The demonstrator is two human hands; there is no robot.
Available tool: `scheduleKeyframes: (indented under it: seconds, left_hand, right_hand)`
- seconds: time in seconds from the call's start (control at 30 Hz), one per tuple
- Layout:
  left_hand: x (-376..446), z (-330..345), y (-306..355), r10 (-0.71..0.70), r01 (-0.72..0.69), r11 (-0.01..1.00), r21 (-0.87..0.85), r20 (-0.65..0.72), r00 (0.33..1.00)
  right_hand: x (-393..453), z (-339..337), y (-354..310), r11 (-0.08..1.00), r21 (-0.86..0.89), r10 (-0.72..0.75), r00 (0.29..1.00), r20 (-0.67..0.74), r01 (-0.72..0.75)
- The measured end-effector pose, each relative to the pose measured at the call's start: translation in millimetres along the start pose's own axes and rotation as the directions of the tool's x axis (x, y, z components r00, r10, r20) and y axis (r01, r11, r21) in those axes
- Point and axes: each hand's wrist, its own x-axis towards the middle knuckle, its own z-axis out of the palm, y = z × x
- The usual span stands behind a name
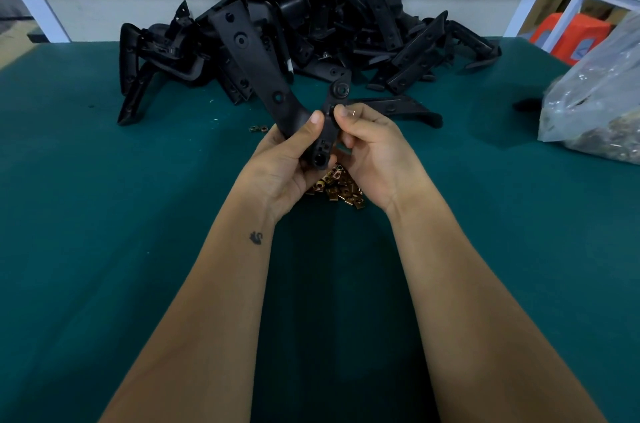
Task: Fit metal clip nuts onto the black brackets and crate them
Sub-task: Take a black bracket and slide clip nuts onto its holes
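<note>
Green table (104, 214) carries everything; I see a big heap of black brackets (311, 27) piled at its far edge, middle, and a clear plastic bag (599, 103) of small hardware by the right edge. No crate in view, so crating is not yet in hand. One loose bracket (398, 109) lies flat on the table just past the hands. The bracket in hand (263, 76) is lifted off the table mid-width, its long arm angled up and away to the left. My left hand (287, 162) is curled round its bend and lower end, thumb on top. My right hand (367, 145) pinches at the short arm near a hole, thumb and forefinger closed; a glint at the fingertips may be a clip nut, but it is too small to be sure. A small pile of brass-coloured clip nuts (337, 188) sits on the table right under the hands, and a couple of stray nuts (259, 128) lie just left of them. Step, as I judge it: seating a nut on the short arm. Next calls for pushing it square over the hole, then checking the other holes.
</note>
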Motion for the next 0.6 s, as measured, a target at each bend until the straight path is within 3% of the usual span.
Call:
scheduleKeyframes:
  seconds: [0.23, 0.47, 0.6]
  left_hand:
    - [2, 3, -6, 0.021, -0.021, 0.999, -0.033, 0.009, 1.0]
    - [7, 7, -12, -0.026, 0.003, 0.977, -0.212, -0.104, 0.994]
    - [9, 5, -14, -0.032, 0.004, 0.973, -0.232, -0.117, 0.993]
  right_hand:
    - [1, 1, 0, 1.0, -0.011, 0.015, 1.0, 0.002, -0.015]
    - [1, 20, 5, 0.956, -0.279, -0.146, 0.968, -0.204, 0.085]
    - [1, 31, 13, 0.902, -0.401, -0.304, 0.896, -0.324, 0.161]
